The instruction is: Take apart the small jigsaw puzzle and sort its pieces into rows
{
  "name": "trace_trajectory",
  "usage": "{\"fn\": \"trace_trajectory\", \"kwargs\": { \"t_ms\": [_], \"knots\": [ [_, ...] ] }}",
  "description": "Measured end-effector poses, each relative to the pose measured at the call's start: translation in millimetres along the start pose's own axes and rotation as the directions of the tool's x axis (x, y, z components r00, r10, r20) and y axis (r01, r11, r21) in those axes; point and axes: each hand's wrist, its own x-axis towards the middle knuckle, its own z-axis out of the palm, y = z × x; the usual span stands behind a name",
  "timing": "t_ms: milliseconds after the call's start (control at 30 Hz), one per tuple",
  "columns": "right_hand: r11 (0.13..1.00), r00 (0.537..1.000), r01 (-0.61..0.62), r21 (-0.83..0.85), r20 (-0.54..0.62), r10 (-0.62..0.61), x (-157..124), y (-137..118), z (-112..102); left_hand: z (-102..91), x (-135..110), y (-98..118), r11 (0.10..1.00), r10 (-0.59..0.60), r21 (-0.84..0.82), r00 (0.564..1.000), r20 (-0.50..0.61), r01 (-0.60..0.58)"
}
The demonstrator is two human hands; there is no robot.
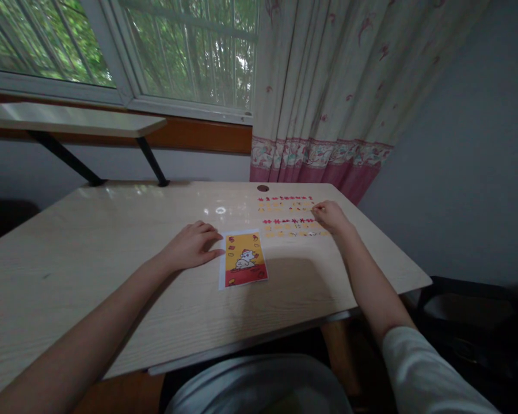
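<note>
A yellow and red picture card (244,259) with a white cartoon animal lies flat on the pale wooden desk (90,259). My left hand (193,245) rests palm down just left of the card, its fingertips touching the card's left edge, fingers loosely together. To the right lie rows of small red and yellow pieces (287,217) spread on the desk. My right hand (330,217) sits at the right end of those rows, fingers curled in a pinch on the pieces; what it grips is too small to name.
A round cable hole (263,188) is in the desk's far edge. A raised shelf (69,119) on black legs stands at the back left under a window. A patterned curtain (328,86) hangs at the back right. The desk's right corner (427,280) is close to my right arm.
</note>
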Motion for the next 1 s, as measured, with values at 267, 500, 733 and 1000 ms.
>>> {"fn": "trace_trajectory", "kwargs": {
  "t_ms": [267,500,733,1000],
  "knots": [
    [0.981,0.980,-0.196,-0.004,-0.014,0.196,0,44,7,-0.1,1,0,1.000,0.013,0.023,1.000,0.014,-0.013],
    [0.971,0.970,-0.238,0.012,0.054,0.237,0,51,14,0.6,0,-2,1.000,0.025,0.016,1.000,0.001,-0.025],
    [0.969,0.968,-0.245,0.028,0.067,0.243,3,53,18,3.0,1,-4,1.000,0.027,-0.003,1.000,-0.011,-0.027],
    [0.975,0.974,-0.221,0.022,0.054,0.220,3,49,19,3.0,1,-4,0.999,0.033,0.038,0.999,0.015,-0.034]
  ]
}}
